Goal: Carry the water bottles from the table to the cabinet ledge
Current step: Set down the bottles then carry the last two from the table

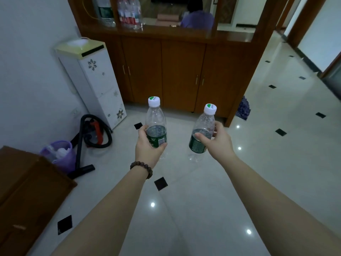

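Wooden cabinet (182,74) at 12 o'clock, its ledge (184,33) bearing bottles. Left hand (147,147) wraps an upright water bottle (156,122); right hand (217,141), at 3 o'clock of it, clasps a tilted water bottle (203,130), both above the floor.

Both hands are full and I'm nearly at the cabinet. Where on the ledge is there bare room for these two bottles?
The cabinet ledge is bare from the red-labelled bottles rightward to the wooden post. Its left end is crowded: the large water jug and those bottles stand close together there.
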The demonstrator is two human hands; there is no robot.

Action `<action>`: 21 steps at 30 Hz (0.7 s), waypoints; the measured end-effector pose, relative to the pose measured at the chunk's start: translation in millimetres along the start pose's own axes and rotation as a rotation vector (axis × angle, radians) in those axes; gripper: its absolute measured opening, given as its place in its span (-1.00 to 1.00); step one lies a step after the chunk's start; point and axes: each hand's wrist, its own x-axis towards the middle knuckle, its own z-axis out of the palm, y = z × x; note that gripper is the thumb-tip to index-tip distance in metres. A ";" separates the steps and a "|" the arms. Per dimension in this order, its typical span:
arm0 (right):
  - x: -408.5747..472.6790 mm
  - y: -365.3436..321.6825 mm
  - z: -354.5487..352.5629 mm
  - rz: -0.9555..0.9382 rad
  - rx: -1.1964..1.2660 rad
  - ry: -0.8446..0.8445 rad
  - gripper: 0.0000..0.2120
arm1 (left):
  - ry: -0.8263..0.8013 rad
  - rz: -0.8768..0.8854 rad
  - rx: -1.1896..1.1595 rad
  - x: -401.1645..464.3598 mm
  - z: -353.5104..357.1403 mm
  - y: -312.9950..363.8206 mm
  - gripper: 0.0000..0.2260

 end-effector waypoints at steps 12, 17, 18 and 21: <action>300.3 17.8 9.8 -0.071 -0.066 -0.039 -0.39 | 0.040 -0.014 -0.009 251.0 128.7 12.8 -0.30; 447.8 3.8 2.2 -0.103 -0.081 -0.114 -0.40 | 0.099 -0.033 -0.012 371.9 193.4 40.9 -0.30; 474.8 -0.5 0.2 -0.114 -0.085 -0.128 -0.41 | 0.115 -0.035 -0.010 394.3 203.1 47.7 -0.30; 546.2 -12.7 -2.6 -0.142 -0.081 -0.165 -0.42 | 0.167 -0.021 -0.015 453.4 224.1 63.9 -0.30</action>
